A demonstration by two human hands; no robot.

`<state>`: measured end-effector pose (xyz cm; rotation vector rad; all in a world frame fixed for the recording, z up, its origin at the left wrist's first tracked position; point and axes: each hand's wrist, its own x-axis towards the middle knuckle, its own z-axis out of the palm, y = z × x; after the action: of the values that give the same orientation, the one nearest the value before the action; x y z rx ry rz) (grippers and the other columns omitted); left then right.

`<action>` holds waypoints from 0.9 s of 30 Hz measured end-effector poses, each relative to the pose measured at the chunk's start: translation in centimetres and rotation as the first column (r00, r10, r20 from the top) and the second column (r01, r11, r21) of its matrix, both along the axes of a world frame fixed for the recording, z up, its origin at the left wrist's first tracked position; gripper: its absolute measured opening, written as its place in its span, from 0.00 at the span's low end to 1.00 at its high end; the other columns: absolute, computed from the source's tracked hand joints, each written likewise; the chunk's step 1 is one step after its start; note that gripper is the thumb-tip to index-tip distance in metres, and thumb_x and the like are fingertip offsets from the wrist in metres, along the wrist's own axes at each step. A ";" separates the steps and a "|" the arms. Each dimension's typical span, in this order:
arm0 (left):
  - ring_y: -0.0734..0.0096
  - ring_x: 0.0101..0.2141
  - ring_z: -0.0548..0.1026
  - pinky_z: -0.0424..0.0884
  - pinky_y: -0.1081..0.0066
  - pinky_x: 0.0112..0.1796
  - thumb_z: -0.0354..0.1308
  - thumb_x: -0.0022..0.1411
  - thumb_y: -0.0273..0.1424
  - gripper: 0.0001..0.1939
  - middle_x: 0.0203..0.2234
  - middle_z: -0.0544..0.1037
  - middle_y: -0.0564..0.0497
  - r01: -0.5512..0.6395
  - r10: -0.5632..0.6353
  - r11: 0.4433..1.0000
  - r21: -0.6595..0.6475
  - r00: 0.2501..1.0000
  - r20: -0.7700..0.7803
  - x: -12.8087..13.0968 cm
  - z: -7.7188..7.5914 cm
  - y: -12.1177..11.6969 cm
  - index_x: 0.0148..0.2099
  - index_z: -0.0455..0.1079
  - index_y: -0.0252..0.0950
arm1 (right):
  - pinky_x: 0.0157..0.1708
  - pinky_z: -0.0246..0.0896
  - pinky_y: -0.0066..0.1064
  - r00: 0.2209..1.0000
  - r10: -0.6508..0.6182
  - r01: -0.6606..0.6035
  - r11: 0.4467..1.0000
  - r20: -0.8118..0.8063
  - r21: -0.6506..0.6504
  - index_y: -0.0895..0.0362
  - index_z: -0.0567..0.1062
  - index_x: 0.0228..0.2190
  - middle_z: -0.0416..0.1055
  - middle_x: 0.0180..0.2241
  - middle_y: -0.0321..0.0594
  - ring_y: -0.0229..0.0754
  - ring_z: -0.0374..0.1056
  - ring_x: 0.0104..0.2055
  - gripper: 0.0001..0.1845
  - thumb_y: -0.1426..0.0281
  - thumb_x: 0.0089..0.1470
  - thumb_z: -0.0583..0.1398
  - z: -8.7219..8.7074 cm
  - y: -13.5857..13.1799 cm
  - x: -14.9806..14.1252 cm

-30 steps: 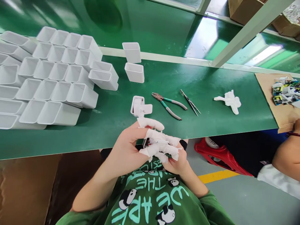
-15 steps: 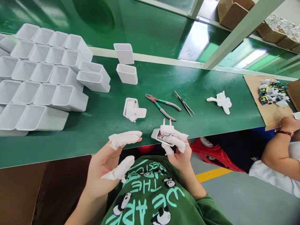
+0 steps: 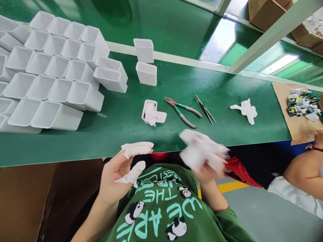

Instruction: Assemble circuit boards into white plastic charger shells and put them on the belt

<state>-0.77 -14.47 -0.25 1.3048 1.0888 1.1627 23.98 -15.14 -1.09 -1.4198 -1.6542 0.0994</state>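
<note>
White plastic casing point(image 3: 188, 135): apparently gripped in the right hand point(image 3: 207, 163) (motion-blurred); wrinkled finger cots point(image 3: 137, 149) risked a slip. Left hand point(image 3: 123, 171): spread, held nothing.

Table point(image 3: 116, 134): green, smooth, semi-gloss. Panel behind point(image 3: 174, 30): green, glossy, mirroring light. White containers point(image 3: 67, 117): smooth plastic, matt. Pliers point(image 3: 176, 105): dull brownish metal head, rubbery-looking handles. Tweezers point(image 3: 205, 109): shiny metal. Finger wraps point(image 3: 137, 170): matt, crinkled, paper- or cloth-like. Held white piece point(image 3: 190, 136): blurred, finish unreadable.
</note>
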 end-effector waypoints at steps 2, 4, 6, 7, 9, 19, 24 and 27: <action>0.57 0.43 0.81 0.79 0.57 0.48 0.64 0.64 0.29 0.11 0.47 0.81 0.45 -0.010 0.010 1.000 -0.022 1.000 0.021 -0.3 0.0 -0.2 0.49 0.78 0.42 | 0.47 0.77 0.47 0.995 0.004 -0.005 1.000 0.096 0.014 0.48 0.79 0.49 0.79 0.47 0.46 0.53 0.76 0.49 0.20 0.76 0.56 0.65 -0.5 0.4 0.0; 0.57 0.43 0.81 0.79 0.57 0.48 0.63 0.65 0.30 0.10 0.47 0.81 0.45 -0.024 0.026 0.999 -0.049 0.999 0.039 -0.6 0.0 -0.3 0.48 0.79 0.41 | 0.49 0.75 0.51 0.985 -0.009 0.003 0.999 0.172 0.035 0.48 0.78 0.51 0.77 0.51 0.50 0.56 0.74 0.52 0.21 0.72 0.55 0.68 -0.8 0.8 0.0; 0.57 0.44 0.81 0.79 0.57 0.49 0.63 0.65 0.30 0.10 0.47 0.81 0.44 -0.043 0.047 0.997 -0.066 0.998 0.049 -0.8 -0.1 -0.4 0.48 0.79 0.41 | 0.50 0.74 0.51 0.984 -0.006 -0.003 0.999 0.178 0.049 0.49 0.77 0.54 0.75 0.53 0.52 0.57 0.73 0.53 0.25 0.70 0.55 0.69 -1.0 1.1 0.0; 0.57 0.44 0.81 0.79 0.57 0.49 0.63 0.65 0.30 0.10 0.47 0.81 0.44 -0.050 0.054 0.996 -0.071 0.997 0.052 -0.8 -0.2 -0.4 0.48 0.79 0.41 | 0.50 0.74 0.50 0.988 0.005 -0.015 0.998 0.155 0.058 0.48 0.76 0.55 0.76 0.53 0.52 0.56 0.73 0.53 0.26 0.70 0.55 0.69 -1.1 1.2 -0.1; 0.57 0.45 0.80 0.79 0.58 0.49 0.64 0.64 0.30 0.10 0.48 0.81 0.46 -0.048 0.052 0.997 -0.060 0.997 0.059 -0.8 -0.4 -0.4 0.48 0.79 0.42 | 0.49 0.75 0.47 0.993 0.030 -0.040 0.995 0.117 0.086 0.48 0.74 0.57 0.77 0.51 0.50 0.54 0.74 0.53 0.29 0.74 0.55 0.68 -1.2 1.3 -0.2; 0.56 0.50 0.79 0.75 0.56 0.54 0.60 0.67 0.27 0.14 0.49 0.81 0.45 0.105 -0.100 0.994 0.038 0.989 -0.112 0.3 -0.7 -0.5 0.53 0.76 0.44 | 0.52 0.75 0.46 0.991 0.064 -0.084 0.982 0.118 0.169 0.53 0.70 0.58 0.81 0.46 0.48 0.53 0.75 0.56 0.30 0.80 0.57 0.64 -1.6 2.0 -1.0; 0.57 0.48 0.79 0.75 0.56 0.53 0.60 0.66 0.27 0.20 0.51 0.80 0.44 0.101 -0.090 0.991 0.091 0.989 -0.114 1.1 -0.4 -0.8 0.60 0.71 0.44 | 0.51 0.76 0.42 0.950 0.039 -0.057 0.997 -0.309 -0.049 0.50 0.73 0.51 0.79 0.49 0.46 0.49 0.76 0.54 0.18 0.74 0.59 0.63 -0.4 1.1 -1.6; 0.53 0.54 0.77 0.72 0.52 0.57 0.65 0.62 0.28 0.34 0.60 0.73 0.41 0.124 -0.078 0.969 0.215 0.974 -0.212 2.3 0.2 -0.6 0.68 0.61 0.46 | 0.42 0.79 0.38 0.630 -0.018 -0.307 0.912 -0.776 -0.271 0.49 0.70 0.52 0.79 0.48 0.43 0.46 0.80 0.44 0.20 0.61 0.59 0.65 1.3 -0.1 -2.4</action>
<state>1.56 -15.08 0.00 1.6682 1.0419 1.1195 21.57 -15.28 0.24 -1.2311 -1.0248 1.0460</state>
